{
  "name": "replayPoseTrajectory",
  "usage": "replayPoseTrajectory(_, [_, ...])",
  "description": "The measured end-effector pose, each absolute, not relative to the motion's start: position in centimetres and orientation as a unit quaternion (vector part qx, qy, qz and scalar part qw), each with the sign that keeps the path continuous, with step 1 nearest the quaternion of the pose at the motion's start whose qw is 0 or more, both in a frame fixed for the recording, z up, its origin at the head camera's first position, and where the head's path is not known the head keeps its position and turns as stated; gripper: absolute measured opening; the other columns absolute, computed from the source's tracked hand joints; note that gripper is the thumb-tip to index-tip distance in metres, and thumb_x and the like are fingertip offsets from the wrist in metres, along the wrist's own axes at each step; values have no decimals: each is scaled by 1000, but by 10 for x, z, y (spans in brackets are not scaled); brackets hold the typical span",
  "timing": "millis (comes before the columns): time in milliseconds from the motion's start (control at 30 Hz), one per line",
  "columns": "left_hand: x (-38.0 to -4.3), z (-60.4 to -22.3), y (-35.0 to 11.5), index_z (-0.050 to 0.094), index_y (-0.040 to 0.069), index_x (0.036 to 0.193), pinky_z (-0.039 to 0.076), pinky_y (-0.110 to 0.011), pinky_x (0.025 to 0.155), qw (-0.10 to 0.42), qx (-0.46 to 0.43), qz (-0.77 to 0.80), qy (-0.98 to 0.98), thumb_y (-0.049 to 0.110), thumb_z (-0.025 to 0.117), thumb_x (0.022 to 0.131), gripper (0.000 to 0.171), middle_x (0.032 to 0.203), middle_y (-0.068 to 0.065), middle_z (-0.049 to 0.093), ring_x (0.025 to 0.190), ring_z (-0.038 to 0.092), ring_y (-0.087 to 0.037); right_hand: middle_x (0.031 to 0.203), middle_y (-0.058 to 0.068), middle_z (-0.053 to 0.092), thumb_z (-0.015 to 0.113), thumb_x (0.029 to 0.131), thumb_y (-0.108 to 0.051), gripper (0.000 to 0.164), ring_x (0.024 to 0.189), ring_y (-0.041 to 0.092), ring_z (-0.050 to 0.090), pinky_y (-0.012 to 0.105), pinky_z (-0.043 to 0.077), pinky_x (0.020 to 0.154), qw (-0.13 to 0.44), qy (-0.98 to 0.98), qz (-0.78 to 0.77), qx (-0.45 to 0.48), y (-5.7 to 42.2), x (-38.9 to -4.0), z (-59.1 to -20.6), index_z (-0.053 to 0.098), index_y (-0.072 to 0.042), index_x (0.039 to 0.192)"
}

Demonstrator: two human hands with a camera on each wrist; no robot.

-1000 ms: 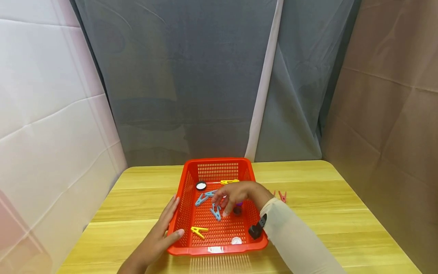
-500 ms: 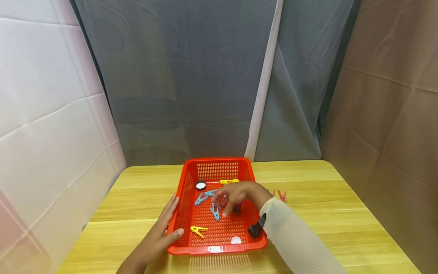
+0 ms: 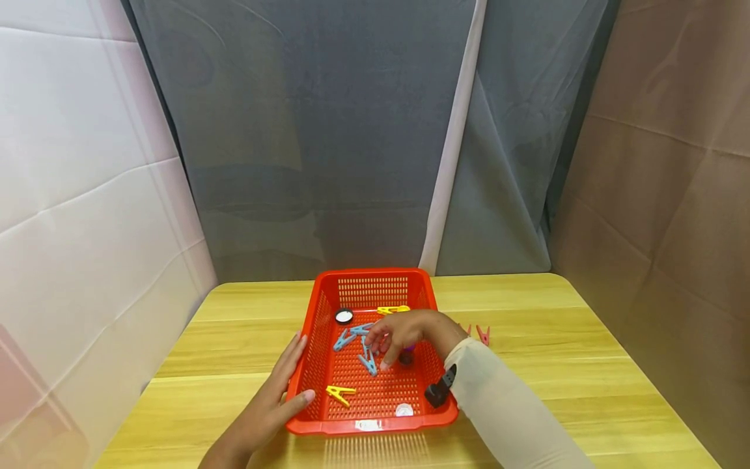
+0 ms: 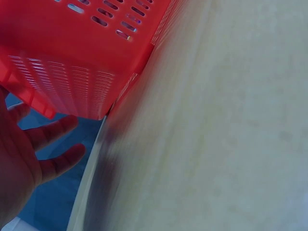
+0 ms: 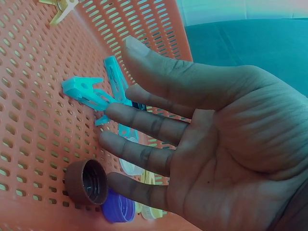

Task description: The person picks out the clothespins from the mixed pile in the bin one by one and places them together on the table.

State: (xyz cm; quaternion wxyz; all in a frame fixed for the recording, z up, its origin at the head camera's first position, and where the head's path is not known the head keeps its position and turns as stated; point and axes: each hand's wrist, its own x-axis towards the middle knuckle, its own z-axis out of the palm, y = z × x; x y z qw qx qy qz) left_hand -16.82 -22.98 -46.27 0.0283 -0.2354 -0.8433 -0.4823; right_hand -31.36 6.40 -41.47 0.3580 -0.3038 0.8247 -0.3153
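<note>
A red plastic basket [image 3: 328, 428] stands on the table, holding clothespins and bottle caps. My left hand [image 3: 272, 397] rests along its left side, fingers extended and thumb on the rim. My right hand [image 3: 407, 329] is inside the basket, with nothing between its spread, slightly bent fingers in the right wrist view. Near its fingertips lie several blue clothespins [image 3: 369, 363]. Beside the little finger are a brown bottle cap [image 5: 86, 182] and a purple cap [image 5: 118, 207]. One yellow clothespin [image 3: 340, 394] lies at the basket's front left, another yellow clothespin [image 3: 392, 310] at the back.
A black-rimmed white cap [image 3: 344, 316] sits at the basket's back left, and a whitish cap [image 3: 404, 410] near the front wall. Red clothespins [image 3: 483, 335] lie on the wooden table [image 3: 562, 365], right of the basket. Cloth walls [image 3: 351, 143] surround the table.
The right hand's fingers have shifted very slightly over the blue clothespins. The left hand stays in place against the basket.
</note>
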Motion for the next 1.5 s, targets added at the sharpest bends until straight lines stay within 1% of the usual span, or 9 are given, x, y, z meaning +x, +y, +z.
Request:
replayPoseTrajectory(167, [-169,-464,-230,9,23,161,51,-41,94,26,-242,-490,-837,16,60,97,83,168,4,-5,150,2,-45,127,7,64,84,78,-19,56,119,25,59,39,49,100,344,839,-293,-305,65,-313,-415,62,-13,130])
replayPoseTrajectory(367, [-169,-464,-231,9,24,161,49,-45,96,28,-236,-480,-845,18,61,96,83,168,4,-4,150,3,-44,132,8,64,82,81,-20,57,126,27,57,43,45,109,356,836,-286,-305,63,-312,-414,59,-11,133])
replayPoseTrajectory(633, [-169,-464,-231,9,25,161,50,-46,95,24,-232,-481,-845,18,61,97,83,168,4,-5,150,3,-45,134,5,63,81,82,-23,60,129,24,56,41,44,110,355,838,-271,-313,63,-312,-413,58,-11,136])
replayPoseTrajectory(867, [-169,-464,-230,9,24,161,50,-46,95,24,-236,-486,-841,17,60,97,82,168,3,-5,150,3,-45,125,8,69,83,79,-21,55,118,26,63,39,49,103,309,843,-301,-322,64,-313,-411,64,-6,128])
replayPoseTrajectory(967, [-169,-464,-230,9,23,161,48,-49,96,30,-238,-479,-844,16,60,97,82,168,3,-5,150,3,-45,120,10,70,84,78,-16,53,112,26,65,38,51,99,288,842,-323,-321,64,-313,-411,65,-3,126])
replayPoseTrajectory(1133, [-169,-464,-230,10,24,161,46,-39,101,37,-236,-465,-853,18,61,96,83,168,2,-3,150,5,-44,114,14,70,84,76,-9,51,106,27,64,33,52,93,260,837,-356,-324,62,-314,-410,65,0,123])
replayPoseTrajectory(1200, [-169,-464,-230,10,24,161,46,-40,101,36,-233,-464,-854,18,61,96,83,168,3,-3,150,5,-44,114,15,69,85,75,-7,52,107,29,62,32,52,92,254,835,-369,-320,62,-314,-409,65,-1,123])
replayPoseTrajectory(1333, [-168,-464,-230,10,25,161,45,-57,98,31,-225,-467,-854,20,61,96,83,168,3,-3,150,5,-45,114,16,66,84,74,-3,53,109,35,60,31,51,89,247,827,-397,-314,61,-314,-407,64,-2,124])
replayPoseTrajectory(1500, [-168,-465,-231,10,25,161,48,-52,96,27,-222,-470,-854,21,61,96,83,168,0,-3,150,5,-46,113,17,64,84,73,2,57,100,32,60,27,53,82,236,817,-427,-308,60,-313,-406,63,-3,125])
